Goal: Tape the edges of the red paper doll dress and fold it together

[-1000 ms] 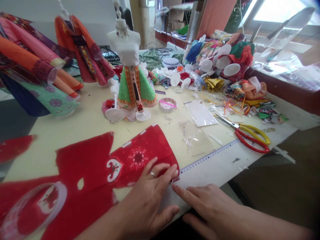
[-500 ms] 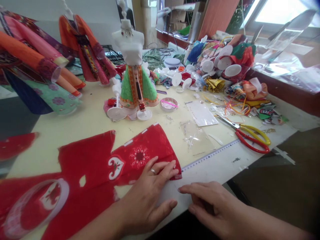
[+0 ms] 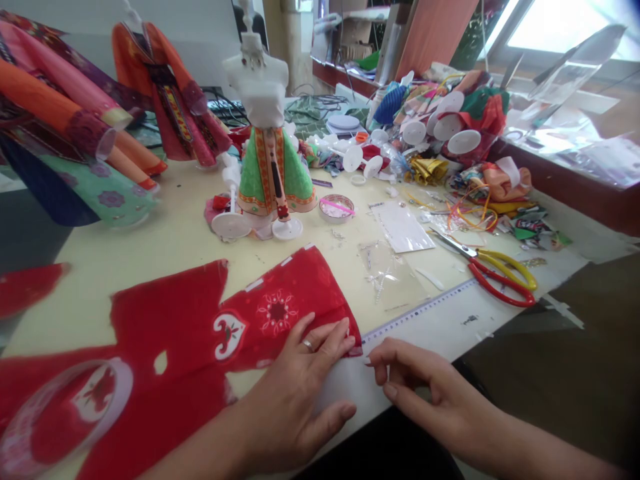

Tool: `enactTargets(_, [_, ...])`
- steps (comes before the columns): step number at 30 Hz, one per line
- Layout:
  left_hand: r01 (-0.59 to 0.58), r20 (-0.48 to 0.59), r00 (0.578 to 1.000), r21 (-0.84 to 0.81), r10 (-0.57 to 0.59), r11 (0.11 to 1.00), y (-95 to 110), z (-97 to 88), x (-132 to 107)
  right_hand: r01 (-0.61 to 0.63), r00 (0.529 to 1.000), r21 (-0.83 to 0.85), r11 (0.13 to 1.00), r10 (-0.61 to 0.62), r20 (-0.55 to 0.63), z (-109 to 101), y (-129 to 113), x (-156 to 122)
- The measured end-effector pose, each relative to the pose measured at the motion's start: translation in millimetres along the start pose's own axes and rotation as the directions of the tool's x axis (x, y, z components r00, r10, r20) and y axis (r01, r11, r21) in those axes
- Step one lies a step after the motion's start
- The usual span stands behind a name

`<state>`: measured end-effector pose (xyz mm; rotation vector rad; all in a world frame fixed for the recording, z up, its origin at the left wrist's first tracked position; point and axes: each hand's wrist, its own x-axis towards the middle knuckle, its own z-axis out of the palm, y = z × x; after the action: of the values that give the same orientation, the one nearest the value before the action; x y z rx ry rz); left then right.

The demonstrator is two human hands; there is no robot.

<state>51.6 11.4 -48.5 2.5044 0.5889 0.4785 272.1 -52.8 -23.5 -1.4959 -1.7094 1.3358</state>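
A red fabric garment piece (image 3: 165,320), cut in a wide shape with a small neck hole, lies flat on the table. White embroidered motifs (image 3: 231,337) decorate it, and short white strips (image 3: 254,285) run along the sleeve edge. My left hand (image 3: 305,373), a ring on one finger, rests open with fingers stretched over the sleeve's near end. Just right of the sleeve corner, my right hand (image 3: 425,387) hovers with loosely curled fingers, thumb apart from the index finger. A small white bit shows at its index fingertip; whether it is nail or a strip is unclear.
A tape roll (image 3: 123,383) lies on the fabric at left. Red-and-yellow-handled scissors (image 3: 505,273) and a ruler (image 3: 420,310) are at right. Behind stand a small bowl (image 3: 337,209), a white doll form (image 3: 260,87) and dressed dolls (image 3: 165,87). Scraps and doll stands are piled beyond.
My right hand has moved slightly, its fingers curling more, with a white bit now at the index fingertip. My left hand keeps its place on the sleeve. The view has shifted slightly.
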Motion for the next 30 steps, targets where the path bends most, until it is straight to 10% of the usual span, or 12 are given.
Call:
enactTargets(7, [-0.006,-0.008,1.0,-0.017,0.005,1.0,-1,-0.8,0,0.24,0.965,-0.493,0.837,-0.263,0.023,1,6,-8])
enactTargets(15, [-0.018,-0.173,0.985,-0.001,0.018,1.0,-1,-3.0,-8,0.222,0.967,-0.544,0.809,-0.256,0.015,5,7,-6])
enactTargets(25, [-0.008,-0.125,0.992,0.007,0.009,1.0,0,-0.2,-8,0.032,0.988,0.023,0.999,-0.028,-0.154,-4,1,3])
enactTargets(30, [-0.019,-0.137,0.99,0.011,0.02,1.0,0,0.1,-7,-0.255,0.965,0.459,0.851,0.197,0.172,-5,5,5])
